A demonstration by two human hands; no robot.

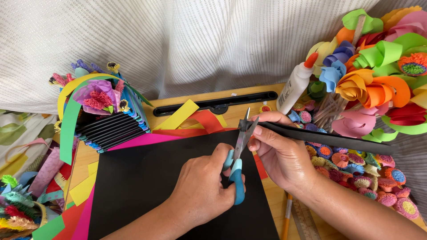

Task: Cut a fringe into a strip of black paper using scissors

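My left hand (204, 182) grips blue-handled scissors (238, 160), their blades pointing up and away from me. My right hand (280, 151) pinches a long black paper strip (329, 138) that runs out to the right, with its left end sitting between the scissor blades. Both hands hover over a large black paper sheet (142, 186) lying on the wooden table (278, 200).
Red, yellow, pink and green paper pieces (191, 120) lie around the sheet. A white glue bottle (296, 84) stands behind; paper flowers (373, 84) and small quilled flowers (364, 173) fill the right. A stack of black trays (113, 131) sits left. A ruler and pencil (298, 218) lie near me.
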